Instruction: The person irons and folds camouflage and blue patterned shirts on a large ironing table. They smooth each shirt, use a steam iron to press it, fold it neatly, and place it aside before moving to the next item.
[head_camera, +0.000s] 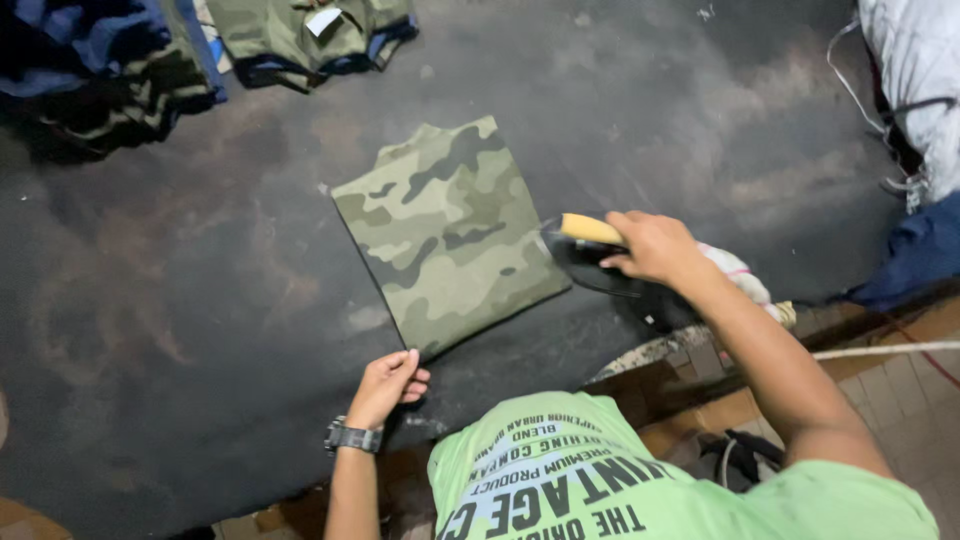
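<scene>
While the right hand (655, 247) grips the iron (590, 255) beside the folded camouflage garment (448, 232) | left hand (385, 385) loosely curled at its corner, holding nothing.

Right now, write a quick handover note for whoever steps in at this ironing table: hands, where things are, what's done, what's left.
Right hand grips the yellow handle of the iron, which sits at the right edge of the folded camo garment.
Left hand is open, fingertips at the garment's near corner, holding nothing.
The garment lies folded flat on the dark table.
Done: this piece is folded into a rectangle.
Left: judging by the iron's spot at the edge, most of it probably still needs pressing. More folded camo and blue garments sit along the far edge.
</scene>
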